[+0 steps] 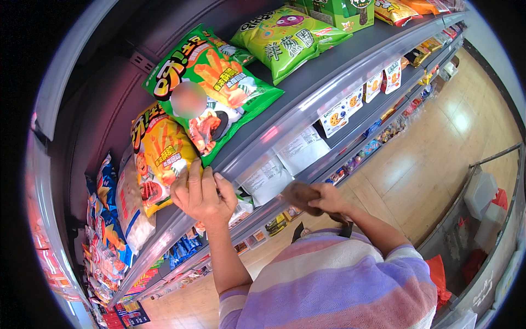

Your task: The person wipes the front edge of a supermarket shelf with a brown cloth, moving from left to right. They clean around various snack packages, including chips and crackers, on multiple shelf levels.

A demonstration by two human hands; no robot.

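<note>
My left hand [207, 195] is at the front lip of the upper shelf, its curled fingers against the lower right side of a yellow snack bag [164, 148]. Whether they grip the bag or only rest there is hidden. Leaning beside it is a large green snack bag [222, 94], its lower corner just above my fingertips. In front of the shelves, my right hand [328, 199] grips a soft-looking brown object [302, 197], blurred, perhaps a cloth. White pouches [267, 177] lie on the shelf below, behind the brown object.
A clear plastic strip [271, 135] edges the upper shelf. Farther right sit a light green onion-ring bag [291, 41] and green boxes [349, 16]. Blue bags [109, 222] stand at far left. A grey cart-like container [448, 230] with plastic tubs stands on the tan floor [415, 164].
</note>
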